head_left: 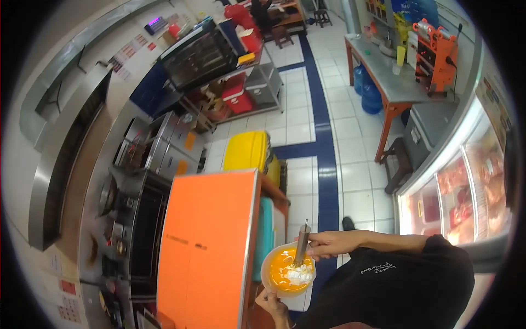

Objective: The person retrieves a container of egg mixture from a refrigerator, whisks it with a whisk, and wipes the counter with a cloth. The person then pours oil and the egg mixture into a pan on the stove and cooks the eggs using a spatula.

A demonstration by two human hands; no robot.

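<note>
A pale bowl (265, 272) is held in front of my body, right of the orange-topped table (208, 236). My left hand (272, 305) is closed on its near rim. Inside lies a glossy orange-yellow liquid (279, 274) that looks like beaten egg, with a heap of white powder (300, 276) on it. My right hand (333, 243) grips the metal handle of a whisk (302, 244). The whisk stands nearly upright, its lower end down in the bowl at the powder's edge; its wires are mostly hidden.
A yellow bin (246, 149) stands beyond the orange table. Along the left wall runs a cooking line with a wok (108, 194). To the right are a lit display fridge (460, 197), a grey cooler (430, 131) and a steel-topped table (383, 68) bearing an orange machine (435, 57).
</note>
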